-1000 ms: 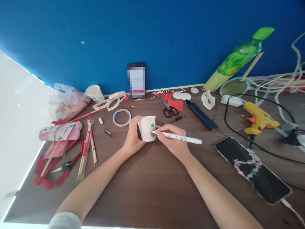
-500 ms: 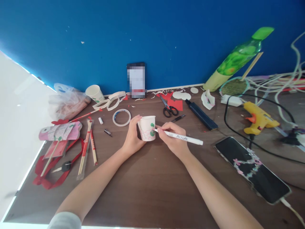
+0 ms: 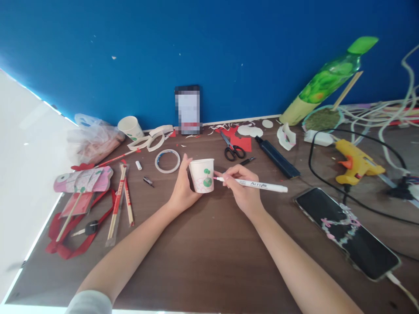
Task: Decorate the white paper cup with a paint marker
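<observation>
A small white paper cup (image 3: 202, 175) with pink lines and a green design stands upright on the brown table (image 3: 203, 257). My left hand (image 3: 182, 187) is wrapped round the cup's left side and holds it. My right hand (image 3: 242, 188) is closed on a white acrylic marker (image 3: 258, 185). The marker's tip sits just to the right of the cup's wall, beside the green design; I cannot tell whether it touches.
Behind the cup lie a tape ring (image 3: 167, 160), black scissors (image 3: 232, 149) and a dark knife (image 3: 276, 157). A phone (image 3: 347, 232) and a yellow glue gun (image 3: 356, 163) with cables are at the right. Chopsticks (image 3: 121, 198), a pink paper fish (image 3: 82, 180) and another cup (image 3: 130, 127) are at the left.
My left hand has turned the cup, bringing the green design round to face me. My right hand drew the marker back to the right, off the cup's front.
</observation>
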Available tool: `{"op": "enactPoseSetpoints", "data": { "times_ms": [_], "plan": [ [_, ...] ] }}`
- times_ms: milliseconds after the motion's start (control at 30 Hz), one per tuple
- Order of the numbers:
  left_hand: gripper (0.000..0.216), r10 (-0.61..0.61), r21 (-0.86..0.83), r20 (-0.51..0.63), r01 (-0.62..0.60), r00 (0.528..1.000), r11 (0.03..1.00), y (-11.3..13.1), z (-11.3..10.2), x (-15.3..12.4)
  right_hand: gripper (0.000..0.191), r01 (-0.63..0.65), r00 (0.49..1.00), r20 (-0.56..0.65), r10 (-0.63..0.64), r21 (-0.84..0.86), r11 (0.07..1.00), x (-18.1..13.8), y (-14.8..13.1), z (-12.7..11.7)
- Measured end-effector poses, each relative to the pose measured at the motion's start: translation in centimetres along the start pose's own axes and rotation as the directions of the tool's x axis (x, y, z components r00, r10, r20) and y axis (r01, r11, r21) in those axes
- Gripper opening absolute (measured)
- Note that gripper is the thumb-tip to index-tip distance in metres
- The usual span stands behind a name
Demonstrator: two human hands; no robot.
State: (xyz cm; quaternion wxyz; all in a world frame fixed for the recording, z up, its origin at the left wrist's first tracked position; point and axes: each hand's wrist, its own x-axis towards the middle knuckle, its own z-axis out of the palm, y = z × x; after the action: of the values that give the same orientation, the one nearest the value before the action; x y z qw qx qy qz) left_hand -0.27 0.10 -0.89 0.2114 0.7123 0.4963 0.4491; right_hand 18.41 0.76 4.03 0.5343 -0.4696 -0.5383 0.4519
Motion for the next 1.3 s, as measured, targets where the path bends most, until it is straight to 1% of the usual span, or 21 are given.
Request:
{"op": "enactPoseSetpoints", "data": {
  "times_ms": [100,200,367,533,733,967,1133,1300],
  "plan": [
    [0.093,0.031,0.007,-0.036,-0.031,0.999,0.999,-0.10,-0.02,0.13,0.021,-0.019,0.999,0.029,0.017,0.049,0.999,-0.06,-0.12,0.02],
    [0.090,0.016,-0.018,-0.026,-0.016,1.000,1.000,-0.01,-0.09,0.20,0.017,-0.042,0.997,0.066,0.037,0.072,0.996,-0.07,-0.11,0.09],
    [0.092,-0.018,-0.036,0.001,0.018,1.000,0.999,0.22,-0.25,0.20,0.021,0.026,0.992,0.123,-0.039,0.099,0.995,0.01,0.15,0.32],
    [0.094,-0.026,-0.037,0.009,0.026,1.000,0.999,0.28,-0.30,0.24,0.022,0.059,0.989,0.132,-0.069,0.076,0.995,-0.02,0.18,0.49],
    [0.094,-0.015,-0.056,0.004,0.015,1.000,0.998,0.40,-0.35,0.36,0.019,0.009,0.993,0.114,-0.013,0.032,0.999,-0.17,0.27,0.50],
    [0.093,-0.009,-0.045,-0.005,0.009,1.000,0.999,0.29,-0.26,0.26,0.018,0.006,0.995,0.101,-0.010,0.036,0.999,-0.09,0.30,0.43],
    [0.094,-0.031,-0.043,-0.007,0.031,0.999,0.999,0.31,-0.20,0.26,0.018,-0.011,0.995,0.099,0.007,0.045,0.999,-0.06,0.26,0.45],
    [0.093,-0.012,-0.028,-0.012,0.012,1.000,1.000,0.43,-0.27,0.31,0.017,-0.017,0.995,0.097,0.012,0.053,0.998,0.03,0.31,0.33]
  ]
}}
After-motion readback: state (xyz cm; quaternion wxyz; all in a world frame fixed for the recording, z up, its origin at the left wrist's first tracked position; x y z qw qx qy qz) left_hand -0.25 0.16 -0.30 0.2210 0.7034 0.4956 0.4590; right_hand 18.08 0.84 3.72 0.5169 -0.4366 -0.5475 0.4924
